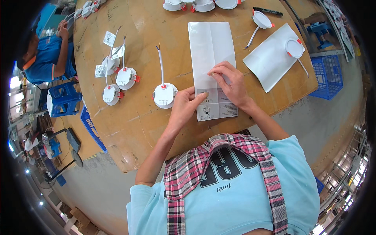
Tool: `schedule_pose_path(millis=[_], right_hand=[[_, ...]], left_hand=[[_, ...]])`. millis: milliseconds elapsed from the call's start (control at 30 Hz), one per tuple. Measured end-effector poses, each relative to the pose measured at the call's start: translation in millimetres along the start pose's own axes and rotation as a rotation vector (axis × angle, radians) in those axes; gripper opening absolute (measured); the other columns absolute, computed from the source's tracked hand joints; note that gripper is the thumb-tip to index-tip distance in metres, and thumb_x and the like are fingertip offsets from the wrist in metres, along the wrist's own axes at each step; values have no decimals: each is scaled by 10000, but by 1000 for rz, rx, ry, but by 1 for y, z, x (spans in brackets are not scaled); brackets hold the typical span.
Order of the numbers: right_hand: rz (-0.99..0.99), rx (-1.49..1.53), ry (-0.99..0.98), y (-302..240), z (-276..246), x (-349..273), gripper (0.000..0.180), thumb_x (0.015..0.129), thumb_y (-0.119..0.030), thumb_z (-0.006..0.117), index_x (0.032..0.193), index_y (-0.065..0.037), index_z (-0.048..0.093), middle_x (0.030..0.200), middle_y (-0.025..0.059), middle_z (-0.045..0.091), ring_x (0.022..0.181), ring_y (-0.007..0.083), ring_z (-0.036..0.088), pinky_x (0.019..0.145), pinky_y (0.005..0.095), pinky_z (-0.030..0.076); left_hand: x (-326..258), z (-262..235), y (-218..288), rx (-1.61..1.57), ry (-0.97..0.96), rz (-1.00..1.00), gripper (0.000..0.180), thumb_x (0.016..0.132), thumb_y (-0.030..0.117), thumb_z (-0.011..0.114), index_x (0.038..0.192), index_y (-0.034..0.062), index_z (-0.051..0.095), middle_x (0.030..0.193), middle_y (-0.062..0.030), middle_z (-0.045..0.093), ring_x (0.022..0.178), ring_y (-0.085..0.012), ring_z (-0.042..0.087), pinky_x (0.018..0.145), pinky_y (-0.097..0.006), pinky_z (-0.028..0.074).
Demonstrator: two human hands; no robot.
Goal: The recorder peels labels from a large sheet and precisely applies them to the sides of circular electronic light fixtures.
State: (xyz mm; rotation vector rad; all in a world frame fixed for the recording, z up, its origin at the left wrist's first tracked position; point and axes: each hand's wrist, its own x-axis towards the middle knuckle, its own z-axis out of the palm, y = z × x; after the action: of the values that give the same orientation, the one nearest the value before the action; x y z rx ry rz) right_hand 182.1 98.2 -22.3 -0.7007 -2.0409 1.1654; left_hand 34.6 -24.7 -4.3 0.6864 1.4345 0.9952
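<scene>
A long white sheet of labels (211,51), with grey printed labels (225,107) at its near end, lies in front of me. My left hand (184,105) is at its left edge, thumb pressed on the printed part and the other fingers partly hidden. Over the sheet, my right hand (232,84) is closed in a pinch; what its fingertips hold is too small to make out. Just left of my left hand rests a round white downlight (165,96) with red clips, its cable pointing away. Farther left, several more downlights (126,78) stand together, some with tags on their cables.
On the right, a white sheet (268,62) bears one downlight (294,47); another downlight (262,19) and a black marker (268,11) lie beyond. More downlights (203,4) line the far edge. A person (49,58) sits left. A blue crate (327,77) stands beside the brown table (137,129).
</scene>
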Motion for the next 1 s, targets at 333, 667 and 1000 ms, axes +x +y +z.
schedule_pose_path(millis=[333,667,1000], right_hand=[[-222,-357,-164,-24,-7,1,207,720,-103,751,892,-60,644,913,47,548,910,234,523,778,336,481],[-249,-449,-148,-24,-8,5,177,690,-72,754,817,-55,632,843,39,559,829,224,525,712,335,473],[-307,-514,-199,-27,-14,10,175,702,-97,749,769,-61,590,813,34,525,840,210,519,709,318,478]], left_hand=[[6,13,-6,-460,134,43,400,1008,319,482,1076,-35,655,855,-24,675,721,-47,596,613,-217,487],[10,28,-12,-583,193,-17,395,1005,315,467,993,-20,676,834,-27,661,673,-49,557,583,-216,435],[6,26,-3,-575,220,-14,362,987,294,473,919,2,676,789,-15,645,630,-47,557,548,-220,441]])
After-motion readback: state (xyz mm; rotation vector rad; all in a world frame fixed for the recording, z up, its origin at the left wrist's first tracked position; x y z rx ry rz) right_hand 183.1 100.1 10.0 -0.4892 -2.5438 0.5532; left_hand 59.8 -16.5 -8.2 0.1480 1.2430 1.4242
